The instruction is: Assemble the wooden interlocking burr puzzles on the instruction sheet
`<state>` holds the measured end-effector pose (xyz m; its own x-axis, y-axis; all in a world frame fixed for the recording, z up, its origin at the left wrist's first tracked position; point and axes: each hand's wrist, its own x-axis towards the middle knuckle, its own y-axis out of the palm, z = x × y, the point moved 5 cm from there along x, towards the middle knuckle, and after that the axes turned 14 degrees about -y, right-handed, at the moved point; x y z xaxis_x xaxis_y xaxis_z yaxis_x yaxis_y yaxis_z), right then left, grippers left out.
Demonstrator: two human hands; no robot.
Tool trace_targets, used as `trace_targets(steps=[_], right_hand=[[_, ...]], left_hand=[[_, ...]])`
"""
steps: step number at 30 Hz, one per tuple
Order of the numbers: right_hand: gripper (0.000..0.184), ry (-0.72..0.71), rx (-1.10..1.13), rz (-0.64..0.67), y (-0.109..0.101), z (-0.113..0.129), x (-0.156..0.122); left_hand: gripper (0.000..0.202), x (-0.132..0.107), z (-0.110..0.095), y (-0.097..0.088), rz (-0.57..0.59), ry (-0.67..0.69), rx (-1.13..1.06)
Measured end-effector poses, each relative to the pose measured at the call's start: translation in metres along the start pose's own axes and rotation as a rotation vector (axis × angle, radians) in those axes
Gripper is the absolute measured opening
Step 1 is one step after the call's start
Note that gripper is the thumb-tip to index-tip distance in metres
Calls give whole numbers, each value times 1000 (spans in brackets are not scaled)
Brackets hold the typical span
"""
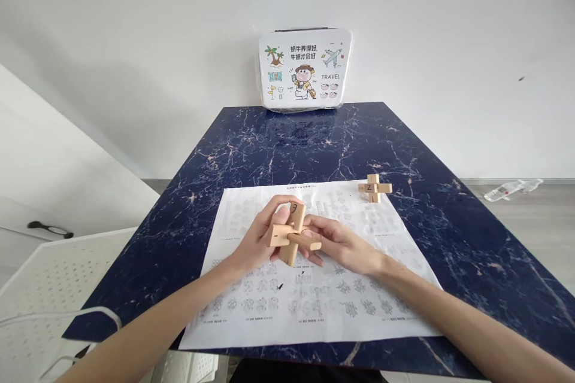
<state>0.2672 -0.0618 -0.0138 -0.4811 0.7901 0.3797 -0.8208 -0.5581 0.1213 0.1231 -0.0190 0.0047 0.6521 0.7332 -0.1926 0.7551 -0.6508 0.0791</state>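
Note:
Between my two hands is a wooden interlocking puzzle (286, 235), its pale pieces crossing one another and marked in black. My left hand (264, 228) grips it from the left, the thumb lying on the upper piece. From the right, my right hand (335, 240) closes its fingers on the right-hand pieces; some fingertips are hidden behind the wood. Underneath both hands lies a white instruction sheet (251, 317) printed with small diagrams. A second wooden cross puzzle (374, 188), numbered on its faces, sits at the sheet's upper right corner.
The sheet covers the near part of a dark blue marble-patterned table (287, 155). A white cartoon-printed case (305, 70) stands against the wall at the far edge. A white perforated surface (58, 281) and a cable (101, 310) are at left. A clear plastic bottle (512, 190) lies on the floor at right.

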Motion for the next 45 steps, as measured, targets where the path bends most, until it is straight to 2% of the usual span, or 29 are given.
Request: trace_targets(steps=[5, 9, 15, 17, 20, 23, 27, 31, 34, 37, 40, 42, 45], right_hand=[[26, -11, 37, -67, -5, 0, 0], [24, -7, 49, -96, -5, -1, 0], [23, -3, 98, -105, -5, -3, 0], [22, 7, 152, -114, -5, -5, 0], [21, 14, 255, -161, -8, -8, 0], [21, -1, 332, -295, -18, -10, 0], [23, -41, 440, -602, -44, -10, -2], [14, -77, 537, -824, -66, -13, -6], [11, -117, 568, -911, -78, -16, -10], [13, -152, 554, -926, -83, -17, -11], [17, -117, 504, -895, -77, -13, -9], [22, -44, 440, -827, -67, -11, -7], [29, 44, 332, -654, -52, -8, -3]], left_hand=[[63, 2, 7, 0, 41, -24, -2], [55, 3, 13, -3, 49, -7, -30], [51, 4, 11, -3, 39, 126, 54], [52, 4, 11, -2, 48, 118, 79], [57, 7, 12, -4, -11, 62, 149], [60, 10, 12, -9, -86, 12, 198], [57, 13, 9, -14, -160, -31, 181], [54, 15, 7, -15, -153, -64, 201], [51, 14, 7, -15, -141, -72, 235], [48, 14, 7, -15, -141, -75, 260], [43, 14, 7, -15, -136, -73, 308], [39, 15, 7, -14, -115, -75, 371], [32, 15, 9, -12, -81, -71, 489]])
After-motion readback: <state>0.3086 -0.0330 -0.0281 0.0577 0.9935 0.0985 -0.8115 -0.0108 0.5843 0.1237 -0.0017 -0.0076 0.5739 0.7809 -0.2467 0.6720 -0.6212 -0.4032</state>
